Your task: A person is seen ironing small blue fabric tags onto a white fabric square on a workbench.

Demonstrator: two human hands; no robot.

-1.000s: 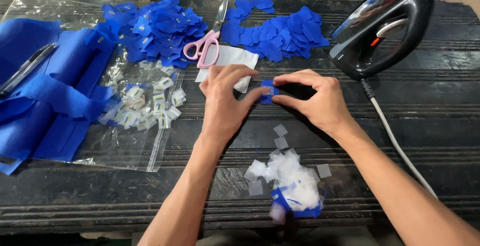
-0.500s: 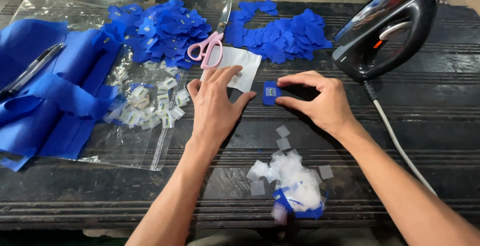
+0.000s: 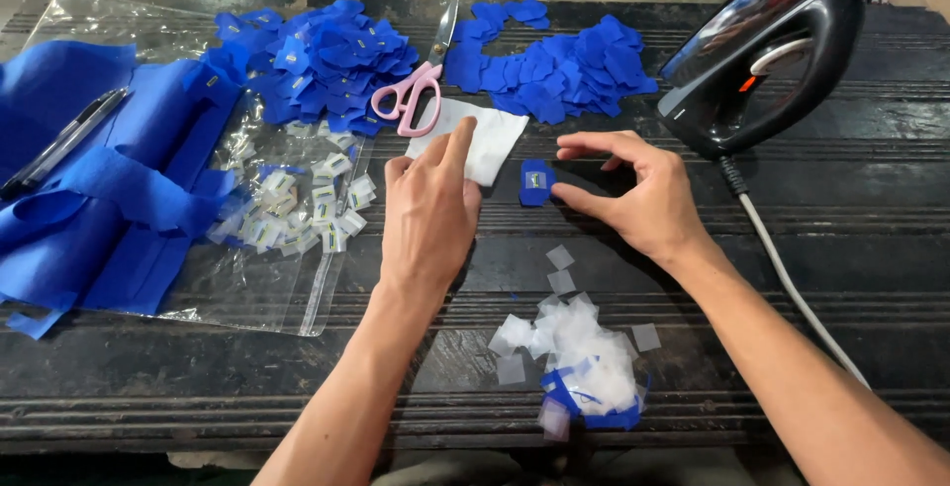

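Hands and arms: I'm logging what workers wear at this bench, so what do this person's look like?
Both the left hand and right hand are bare: no gloves, rings, watch or bracelets visible. Both forearms are uncovered right to the frame edge, with no sleeves showing.

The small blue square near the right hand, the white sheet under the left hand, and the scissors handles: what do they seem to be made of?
The small blue square looks like matte woven or felt-like fabric, matching the blue cut pieces behind it, with a small pale patch on it. The white sheet, touched by the left hand, looks like thin matte paper or cloth; I cannot tell which. The scissors handles look like smooth pink plastic.
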